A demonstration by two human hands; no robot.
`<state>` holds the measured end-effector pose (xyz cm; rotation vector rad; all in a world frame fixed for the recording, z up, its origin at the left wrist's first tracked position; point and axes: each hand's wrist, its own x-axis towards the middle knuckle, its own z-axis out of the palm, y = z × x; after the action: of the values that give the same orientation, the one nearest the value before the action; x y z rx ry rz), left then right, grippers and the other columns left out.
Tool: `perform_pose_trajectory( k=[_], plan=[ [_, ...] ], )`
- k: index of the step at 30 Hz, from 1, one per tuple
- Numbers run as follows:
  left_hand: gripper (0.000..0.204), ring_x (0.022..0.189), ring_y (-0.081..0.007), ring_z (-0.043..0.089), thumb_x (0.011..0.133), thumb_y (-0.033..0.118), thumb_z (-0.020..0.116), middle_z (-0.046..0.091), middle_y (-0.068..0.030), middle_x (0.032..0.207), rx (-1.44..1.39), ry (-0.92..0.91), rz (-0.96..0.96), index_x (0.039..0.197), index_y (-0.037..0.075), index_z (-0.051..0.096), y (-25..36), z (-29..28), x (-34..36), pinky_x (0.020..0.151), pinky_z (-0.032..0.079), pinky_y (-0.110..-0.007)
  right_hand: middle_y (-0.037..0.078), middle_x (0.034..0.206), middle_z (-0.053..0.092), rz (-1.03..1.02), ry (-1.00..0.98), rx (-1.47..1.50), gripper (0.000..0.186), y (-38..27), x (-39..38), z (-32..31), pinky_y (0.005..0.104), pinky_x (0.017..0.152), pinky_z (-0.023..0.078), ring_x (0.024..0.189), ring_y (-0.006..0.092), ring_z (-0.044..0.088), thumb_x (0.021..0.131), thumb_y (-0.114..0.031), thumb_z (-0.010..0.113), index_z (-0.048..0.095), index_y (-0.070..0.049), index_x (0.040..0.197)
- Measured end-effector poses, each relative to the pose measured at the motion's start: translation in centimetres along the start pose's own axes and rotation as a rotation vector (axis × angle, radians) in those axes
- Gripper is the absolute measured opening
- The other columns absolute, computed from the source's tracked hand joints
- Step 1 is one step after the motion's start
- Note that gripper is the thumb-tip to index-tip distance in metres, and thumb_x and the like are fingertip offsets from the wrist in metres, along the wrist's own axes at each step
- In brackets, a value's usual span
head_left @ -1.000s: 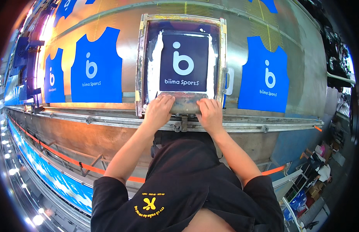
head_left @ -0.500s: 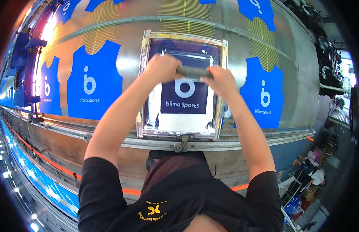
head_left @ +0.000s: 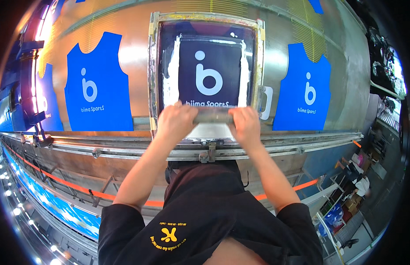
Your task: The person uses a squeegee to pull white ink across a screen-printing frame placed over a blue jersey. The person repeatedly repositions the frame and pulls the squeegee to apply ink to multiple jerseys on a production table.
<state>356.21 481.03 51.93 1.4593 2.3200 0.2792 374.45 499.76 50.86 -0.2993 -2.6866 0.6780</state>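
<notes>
In front of me a screen-printing frame lies flat, its dark mesh showing a pale round logo with lettering. Across the near part of the mesh stretches a squeegee. My left hand is closed round its left end, and my right hand grips the right end. White ink lies on the near side of the squeegee, with white streaks down both sides of the mesh. The squeegee covers the lower edge of the lettering. What lies beneath the frame is mostly hidden.
Blue sleeveless shirt panels with white logos lie on the metal table, one left and one right. A metal rail with a clamp runs along the near edge. Blue equipment stands at far left.
Both hands have pulled the squeegee toward me, from above the logo's middle down to the lettering. More of the logo is uncovered. The view has shifted slightly.
</notes>
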Motion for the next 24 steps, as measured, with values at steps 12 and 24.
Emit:
perform_pose_trajectory(
  k=[12, 24],
  plan=[
    [0.046, 0.091, -0.0287, 0.075, 0.081, 0.061, 0.081, 0.077, -0.0055, 0.087, 0.117, -0.038, -0.089, 0.097, 0.018, 0.080, -6.3, -11.4, 19.7, 0.081, 0.058, -0.047, 0.013, 0.090, 0.072, 0.184, -0.163, -0.031, 0.039, 9.1, 20.9, -1.5, 0.0480, 0.081, 0.055, 0.089, 0.0371, 0.070, 0.081, -0.039, 0.087, 0.073, -0.006, 0.097],
    [0.028, 0.089, -0.0283, 0.074, 0.077, 0.040, 0.087, 0.076, -0.0041, 0.086, 0.037, 0.110, -0.080, 0.089, 0.016, 0.078, 1.3, 0.1, -0.6, 0.078, 0.061, -0.044, 0.006, 0.090, 0.069, -0.006, -0.063, -0.024, 0.034, 1.3, -0.8, -0.1, 0.0452, 0.079, 0.047, 0.086, 0.0312, 0.064, 0.076, -0.028, 0.088, 0.068, -0.009, 0.096]
  ],
)
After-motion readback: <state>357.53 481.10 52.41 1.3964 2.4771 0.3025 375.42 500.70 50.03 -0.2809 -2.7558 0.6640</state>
